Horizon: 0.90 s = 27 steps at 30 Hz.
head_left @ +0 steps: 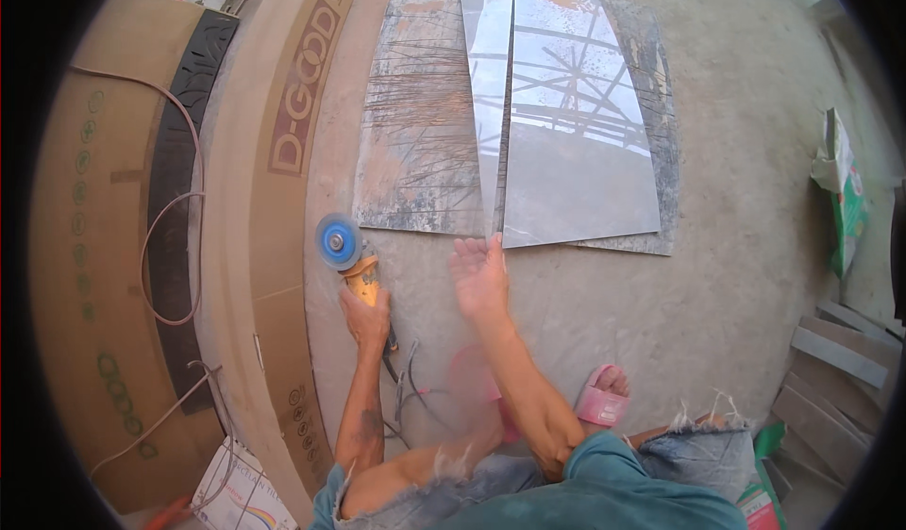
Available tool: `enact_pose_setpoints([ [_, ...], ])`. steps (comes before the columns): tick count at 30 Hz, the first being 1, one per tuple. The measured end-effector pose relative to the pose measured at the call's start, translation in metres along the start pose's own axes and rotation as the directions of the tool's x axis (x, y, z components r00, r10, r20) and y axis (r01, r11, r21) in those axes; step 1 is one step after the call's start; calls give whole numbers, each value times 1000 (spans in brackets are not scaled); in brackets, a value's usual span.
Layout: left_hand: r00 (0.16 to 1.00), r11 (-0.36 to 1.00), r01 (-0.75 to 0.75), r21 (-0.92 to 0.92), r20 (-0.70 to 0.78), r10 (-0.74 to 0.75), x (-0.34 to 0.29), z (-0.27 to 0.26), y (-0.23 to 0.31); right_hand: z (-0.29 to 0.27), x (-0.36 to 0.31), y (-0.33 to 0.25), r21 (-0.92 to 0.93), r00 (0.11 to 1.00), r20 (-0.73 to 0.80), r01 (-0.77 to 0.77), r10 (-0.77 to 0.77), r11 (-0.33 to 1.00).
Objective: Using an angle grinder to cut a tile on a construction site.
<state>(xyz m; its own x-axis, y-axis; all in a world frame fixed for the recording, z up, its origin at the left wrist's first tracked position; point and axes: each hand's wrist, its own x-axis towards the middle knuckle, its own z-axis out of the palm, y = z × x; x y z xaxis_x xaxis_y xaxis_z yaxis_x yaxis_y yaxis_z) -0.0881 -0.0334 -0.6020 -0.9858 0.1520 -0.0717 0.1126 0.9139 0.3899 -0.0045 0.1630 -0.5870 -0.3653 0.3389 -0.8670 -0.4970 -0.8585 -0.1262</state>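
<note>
My left hand (366, 313) is wrapped round the yellow body of an angle grinder (361, 282). Its round blue-centred disc (338, 241) faces up, off the lower left corner of the boards. My right hand (479, 273) has its palm turned up and fingers spread, slightly blurred. Its thumb is by the pointed lower end of a narrow tile strip (486, 96); whether it touches cannot be made out. Beside the strip, across a thin dark gap, lies a large glossy grey tile (578, 152). Both pieces rest on a scored, worn board (415, 134).
A long cardboard box (278, 247) runs along my left, with a dark panel (179, 218) and a looping cable (146, 237) beyond it. Grey offcuts (830, 388) and a green-white bag (840, 190) are at the right. A pink slipper (601, 403) is on my foot.
</note>
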Motion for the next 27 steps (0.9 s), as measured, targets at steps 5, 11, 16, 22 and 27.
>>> enact_pose_setpoints([
  [5, 998, 998, 59, 35, 10, -59, -6, -2, 4, 36, -27, -28, -283, 933, 356, 59, 48, 957],
  [11, 994, 994, 103, 38, 21, -103, 3, 7, 1, 96, 1, -84, -558, 883, 459, 205, 94, 804],
  [16, 996, 995, 91, 39, 8, -91, -4, 2, -8, 108, 31, -56, -509, 805, 578, 484, -134, 712],
  [22, 995, 995, 101, 19, -9, -101, -12, 6, -9, 88, 0, -56, -517, 794, 591, 509, -143, 688],
  [27, 996, 995, 90, 42, 6, -90, -9, 2, -9, 59, -12, -43, -632, 805, 589, 510, -65, 583],
])
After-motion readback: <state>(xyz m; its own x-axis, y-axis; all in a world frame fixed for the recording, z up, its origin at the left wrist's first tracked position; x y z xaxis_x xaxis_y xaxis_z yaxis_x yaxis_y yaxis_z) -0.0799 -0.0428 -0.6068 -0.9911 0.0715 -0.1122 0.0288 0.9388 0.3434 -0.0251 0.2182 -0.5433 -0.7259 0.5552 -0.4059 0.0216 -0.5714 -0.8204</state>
